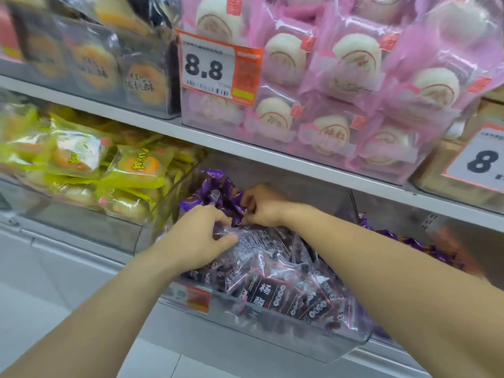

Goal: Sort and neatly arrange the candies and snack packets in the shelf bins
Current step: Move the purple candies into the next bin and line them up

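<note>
Both hands work inside the clear bin (313,331) on the lower shelf. The left hand (196,236) has its fingers curled onto a clear packet (253,241) with dark contents, thumb pressed on the packet's top face. The right hand (261,205) pinches purple wrappers (218,195) between curled fingertips, just beyond the left fingers. The two sets of fingertips lie near each other, almost touching. Below and in front of the left fingers, dark packets (278,290) fill the bin up to its front wall. More purple wrappers lie to the right of the right forearm. Left of the left fingers stands a bin of yellow packets (81,165). Above both hands, on the upper shelf, pink packets (341,77) sit behind a price tag (210,68) reading 8.8
</note>
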Tool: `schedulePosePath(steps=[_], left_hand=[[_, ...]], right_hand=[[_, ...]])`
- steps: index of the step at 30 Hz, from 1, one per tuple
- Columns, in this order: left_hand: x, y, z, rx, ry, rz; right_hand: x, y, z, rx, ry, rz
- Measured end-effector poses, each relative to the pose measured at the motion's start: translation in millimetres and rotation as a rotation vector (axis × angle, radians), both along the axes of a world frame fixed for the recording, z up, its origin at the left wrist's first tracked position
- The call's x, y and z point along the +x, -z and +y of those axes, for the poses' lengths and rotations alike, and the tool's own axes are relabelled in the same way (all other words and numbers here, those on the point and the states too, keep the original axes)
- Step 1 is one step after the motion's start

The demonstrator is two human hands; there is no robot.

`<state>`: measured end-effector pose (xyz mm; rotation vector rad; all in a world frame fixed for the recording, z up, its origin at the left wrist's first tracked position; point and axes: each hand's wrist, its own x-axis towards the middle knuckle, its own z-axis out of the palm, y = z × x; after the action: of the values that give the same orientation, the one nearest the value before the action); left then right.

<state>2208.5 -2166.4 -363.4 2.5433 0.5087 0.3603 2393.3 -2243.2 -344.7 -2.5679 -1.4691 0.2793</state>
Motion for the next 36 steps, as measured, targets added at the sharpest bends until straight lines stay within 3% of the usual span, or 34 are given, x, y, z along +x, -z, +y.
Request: schedulePosePath(steps=[3, 7, 11, 15, 17, 19, 23, 26, 29, 31, 36], left_hand=[[0.8, 2.9, 4.8, -0.202, -0.086, -0.197], [2.9, 3.5, 9.9, -0.447, -0.179, -0.389], [2.0, 2.5, 14.1, -0.445, -0.186, -0.448], [-0.6, 0.2, 16.2, -0.523, -0.286, -0.550], [-0.7, -1.6, 15.0, -0.594, -0.302, -0.566], [-0.8, -2.4, 13.7, -0.613, -0.296, -0.556], [-2.2, -3.2, 12.8, -0.620, -0.312, -0.543], [-3.4, -6.1, 10.7, -0.595, -0.343, -0.557], [-4.8, -15.9, 2.3, -0.744, -0.355, -0.639], [-6.8, -26.1, -5.7, -0.870, -0.340, -0.684], [-14.1, -47.5, -33.9, -1.056, -0.125, -0.522]], right_hand=[[0.9, -0.9, -1.2, 0.129, 0.042, 0.042], [-19.9, -19.9, -19.2, 0.484, 0.031, 0.655], [-37.7, -23.4, -20.8, 0.436, -0.051, 0.987], [-17.0, -22.9, 2.2, 0.569, 0.188, 0.936], [2.4, -10.9, 16.7, 0.558, 0.306, 0.566], [10.4, 4.4, 25.6, 0.400, 0.250, 0.242], [7.6, 15.9, 31.8, 0.366, 0.211, 0.165], [-0.7, 5.2, 19.2, 0.431, 0.304, 0.280], [-27.6, -14.6, -16.3, 0.591, 0.351, 0.848], [-46.6, -28.6, -48.1, 0.646, 0.354, 1.069], [-71.0, -46.6, -121.1, 0.703, 0.360, 1.122]])
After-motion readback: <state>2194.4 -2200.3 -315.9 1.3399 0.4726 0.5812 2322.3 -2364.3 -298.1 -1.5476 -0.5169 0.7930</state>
